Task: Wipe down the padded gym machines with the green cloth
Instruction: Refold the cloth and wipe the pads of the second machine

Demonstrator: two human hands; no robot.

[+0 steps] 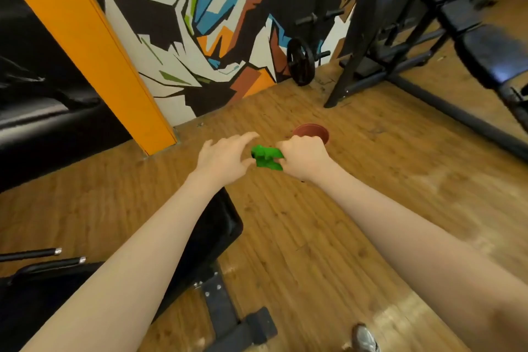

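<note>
Green cloth (267, 158) bunched into a wad, clamped in the right hand (304, 158), which is curled into a fist around its right end. Left hand (225, 156) just beside the cloth's other end, fingers (243, 138) spread and reaching, thumb tip touching or nearly touching the fabric; contact too blurred to tell. Both bare forearms stretched forward over the wooden plank floor (328, 223). Just past the right fist, partly hidden by it, a reddish-brown round pot (314, 130) standing on the floor. Under the left forearm, a black padded bench seat (220, 223) with its dark metal foot (245, 326) toward the lower edge of the view. Two chrome-tipped black handles (43, 256) at the lower left. Orange pillar (94, 46) rising on the left, beside a wall mural (200, 23) of black, white, blue and orange shards. Black weight plate (300, 61) leaning at the wall's foot. Black machine frame (380, 46) and padded bench (491, 54) at the upper right. Grey shoe (365, 338) at the bottom edge.
</note>
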